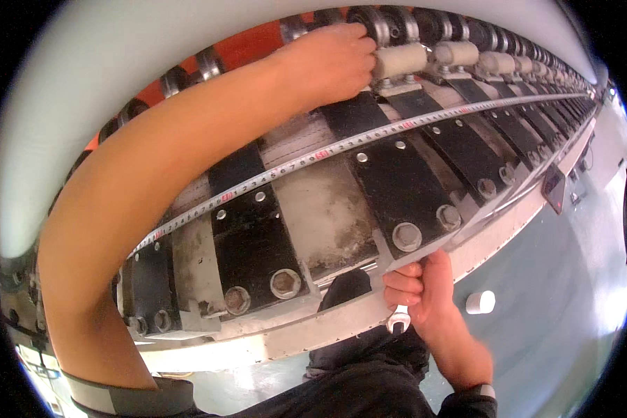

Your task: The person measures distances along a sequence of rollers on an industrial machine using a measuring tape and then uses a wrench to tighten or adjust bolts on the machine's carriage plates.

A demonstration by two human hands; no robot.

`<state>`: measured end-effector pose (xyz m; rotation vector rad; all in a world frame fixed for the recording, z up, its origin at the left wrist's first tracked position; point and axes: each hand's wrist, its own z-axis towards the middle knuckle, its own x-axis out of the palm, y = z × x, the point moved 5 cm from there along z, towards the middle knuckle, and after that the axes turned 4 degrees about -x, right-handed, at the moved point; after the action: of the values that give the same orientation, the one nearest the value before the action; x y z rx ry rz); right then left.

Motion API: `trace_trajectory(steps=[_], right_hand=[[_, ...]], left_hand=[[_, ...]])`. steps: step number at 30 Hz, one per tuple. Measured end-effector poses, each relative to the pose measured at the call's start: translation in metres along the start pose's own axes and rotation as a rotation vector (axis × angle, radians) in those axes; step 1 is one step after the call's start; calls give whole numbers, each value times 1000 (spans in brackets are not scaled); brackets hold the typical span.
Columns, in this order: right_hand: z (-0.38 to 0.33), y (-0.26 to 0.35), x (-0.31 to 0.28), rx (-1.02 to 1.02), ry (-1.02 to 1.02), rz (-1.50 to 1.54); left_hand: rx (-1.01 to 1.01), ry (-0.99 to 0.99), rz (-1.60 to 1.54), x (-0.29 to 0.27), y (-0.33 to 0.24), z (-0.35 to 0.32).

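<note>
My left hand reaches across the machine to its far side, fingers curled down beside a pale cylindrical roller. Whatever those fingers grip, if anything, is hidden behind the knuckles. Closer to me, my right hand is closed around a metal spanner, whose open-ended jaw sticks out below the fist. That hand is at the near edge of the machine, just below a black bracket plate with large hex bolts. A measuring tape runs lengthwise over the plates, passing under my left forearm.
Dark rollers line the far side, and a large pale cylinder curves over the left and top. More bracket plates repeat along the frame. A white cylindrical object is on the greenish floor. My dark-clothed legs are below.
</note>
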<state>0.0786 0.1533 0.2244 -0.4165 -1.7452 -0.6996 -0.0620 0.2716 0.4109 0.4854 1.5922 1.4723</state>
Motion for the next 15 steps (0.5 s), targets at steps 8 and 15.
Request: trace_trajectory(steps=[8,15], right_hand=[[-4,-5,-1,-113,-290,-70],[-10,-10,7,-72,-172,22]], left_hand=[[-105,-37,-140,16,3,-2],[-83,80,22,6,-7,3]])
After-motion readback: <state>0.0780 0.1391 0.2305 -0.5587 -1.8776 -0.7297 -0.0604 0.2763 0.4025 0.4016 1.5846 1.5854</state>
